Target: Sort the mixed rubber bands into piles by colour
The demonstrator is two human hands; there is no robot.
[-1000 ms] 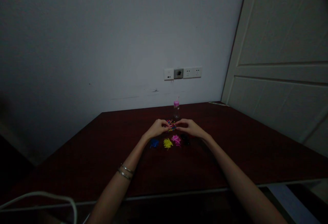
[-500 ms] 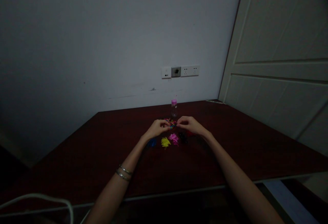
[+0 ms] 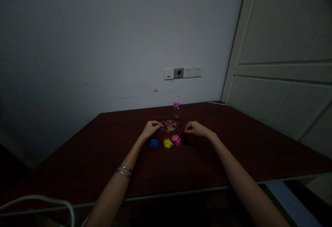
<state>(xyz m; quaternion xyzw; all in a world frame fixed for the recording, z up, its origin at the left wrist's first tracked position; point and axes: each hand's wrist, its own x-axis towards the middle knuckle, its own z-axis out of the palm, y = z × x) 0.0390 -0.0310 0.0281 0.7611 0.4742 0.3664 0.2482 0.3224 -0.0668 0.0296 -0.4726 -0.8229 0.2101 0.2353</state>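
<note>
1. Nearest, at the left, a pale cable [image 3: 36, 197] loops over the front edge of the table [image 3: 176, 171]; a forearm catching it could jog the surface.
2. The blue pile [image 3: 154, 143], yellow pile [image 3: 168, 144] and pink pile [image 3: 176, 140] lie in a row, left to right. Yellow and pink sit so close that a brushing wrist could mix them.
3. The black pile [image 3: 185, 138] is at the row's right, dim against dark wood; a stray piece there could be overlooked.
4. The right hand [image 3: 196, 129] is narrow, fingertips at the black pile; I cannot tell whether it grips anything. A loose pinch could drop a piece among the wrong colour.
5. The left hand [image 3: 150, 129], fingers drawn together, meets the left edge of the mixed pile [image 3: 169, 125]; its grip is unclear. Tangled pieces could drag out together.
6. Farthest, the bottle [image 3: 176, 111] stands upright; a long reach could topple it.
</note>
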